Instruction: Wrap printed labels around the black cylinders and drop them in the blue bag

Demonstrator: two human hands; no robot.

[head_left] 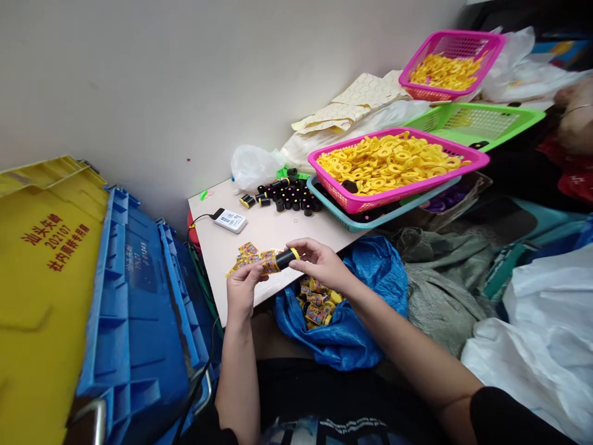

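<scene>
Two bare hands are listed, with one black cylinder (283, 259) with a yellow ring and printed wrap held between them above a white tabletop (296, 235). The wrapped end is enclosed by the curled fingers of the left hand (241, 290); the ringed end is pinched by the right hand (319, 262). Small yellow printed labels (248, 255) are scattered just below. A loosened pinch could let the cylinder fall into the blue plastic bag (370, 272); a pink mesh basket (417, 190), perched on a teal tray (370, 221), could tip if knocked.

Yellow crate (46, 290) beside blue crate (134, 309); white QR-code device (230, 220) on the table (278, 247).
</scene>
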